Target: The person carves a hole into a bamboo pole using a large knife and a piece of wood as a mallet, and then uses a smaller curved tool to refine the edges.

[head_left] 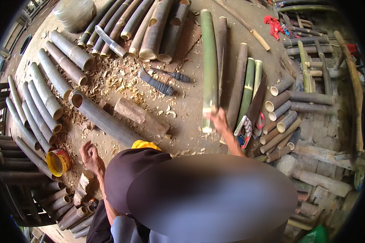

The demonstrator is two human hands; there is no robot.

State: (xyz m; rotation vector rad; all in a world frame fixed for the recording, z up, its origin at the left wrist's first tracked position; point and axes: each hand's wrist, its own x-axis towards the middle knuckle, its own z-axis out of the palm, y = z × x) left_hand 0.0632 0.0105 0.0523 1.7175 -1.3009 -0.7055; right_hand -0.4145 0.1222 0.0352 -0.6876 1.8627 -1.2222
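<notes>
At the near end of a thick green bamboo pole (209, 60), my right hand (220, 120) has its fingers on the pole, closing on its edge; they are slightly smeared. My left hand (92, 157) is raised off to the left with nothing in it, its fingers bent but apart. Between the hands, a long grey bamboo tube (107, 115) slants toward my lap, where a yellow cloth (145, 144) shows. Beyond it lie a wooden block (142, 116) and a curved knife with a dark wrapped handle (157, 84). A handsaw (253, 111) rests to the right of my right hand.
Wood chips (123, 87) litter the ground. Cut bamboo tubes (44, 93) are laid out at the left, with more bamboo tubes (154, 32) at the back. A yellow-and-red tin (60, 161) stands near my left hand. Short bamboo pieces (286, 121) are piled at the right.
</notes>
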